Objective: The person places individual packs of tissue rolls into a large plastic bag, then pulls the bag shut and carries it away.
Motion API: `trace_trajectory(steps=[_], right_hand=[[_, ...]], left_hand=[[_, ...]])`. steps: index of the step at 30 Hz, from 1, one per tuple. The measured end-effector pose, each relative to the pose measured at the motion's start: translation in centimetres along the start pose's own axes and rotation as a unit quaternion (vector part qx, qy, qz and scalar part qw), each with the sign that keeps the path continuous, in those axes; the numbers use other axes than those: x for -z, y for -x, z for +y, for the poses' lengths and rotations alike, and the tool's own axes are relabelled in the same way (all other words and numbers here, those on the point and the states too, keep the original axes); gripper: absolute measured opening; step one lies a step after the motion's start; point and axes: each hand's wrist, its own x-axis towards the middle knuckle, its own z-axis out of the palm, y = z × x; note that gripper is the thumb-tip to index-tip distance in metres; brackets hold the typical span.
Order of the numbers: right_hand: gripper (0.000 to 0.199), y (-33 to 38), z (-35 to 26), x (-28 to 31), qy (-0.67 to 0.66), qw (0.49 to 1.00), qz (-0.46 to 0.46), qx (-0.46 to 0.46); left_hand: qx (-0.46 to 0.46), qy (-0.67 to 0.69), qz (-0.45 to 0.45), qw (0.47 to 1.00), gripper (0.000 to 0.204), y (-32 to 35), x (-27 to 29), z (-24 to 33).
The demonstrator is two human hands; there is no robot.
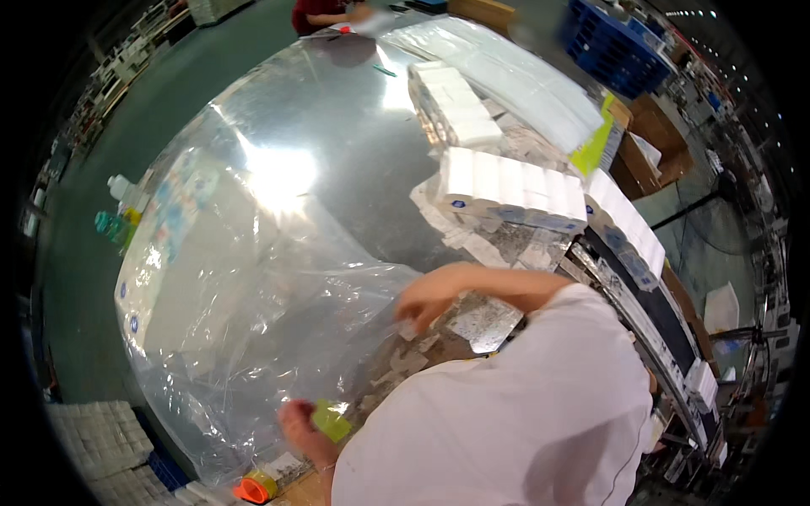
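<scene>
Across a shiny steel tabletop (pixel 354 160), a large clear plastic bag (pixel 245 287) is spread; its thin, slippery, limp mouth edge is pinched by the right hand (pixel 426 295), while a green piece (pixel 331 420) is gripped by the left hand (pixel 305 432).

Both hands (pixel 426 297) hold a clear plastic bag (pixel 253 278).

A large clear plastic bag (pixel 253 278) sprawls over the tabletop (pixel 354 126), white-and-blue wrapped tissue packs (pixel 510 190) stacked right of it, a yellow-green label sheet (pixel 593 145) beyond.
</scene>
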Motion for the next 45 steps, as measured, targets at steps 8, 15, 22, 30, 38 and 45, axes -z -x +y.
trace_trajectory(steps=[8,15,22,30,38,45], right_hand=[[0.031,22.3,24.6,9.3,-0.067,0.633,0.709,-0.303],[0.027,19.2,39.3,14.5,-0.239,0.659,0.629,-0.337],[0.04,13.4,39.8,13.7,-0.233,0.583,0.743,-0.232],[0.061,16.4,24.2,17.1,-0.692,0.559,0.457,0.017],[0.061,18.8,19.6,11.6,-0.51,0.691,0.513,0.018],[0.093,19.5,24.4,4.3,-0.018,0.76,0.525,-0.383]], left_hand=[[-0.019,0.053,-0.649,0.759,0.037,-4.1,-20.6,11.0],[-0.003,0.019,-0.477,0.879,0.047,-15.2,-43.5,10.9],[0.235,0.14,-0.465,0.842,0.071,-22.9,-57.8,3.7],[0.326,0.215,-0.471,0.791,0.052,-22.0,-54.5,11.9],[0.205,0.309,-0.45,0.812,0.04,-13.5,-45.2,15.2],[0.156,0.27,-0.305,0.9,0.054,-16.7,-33.2,5.5]])
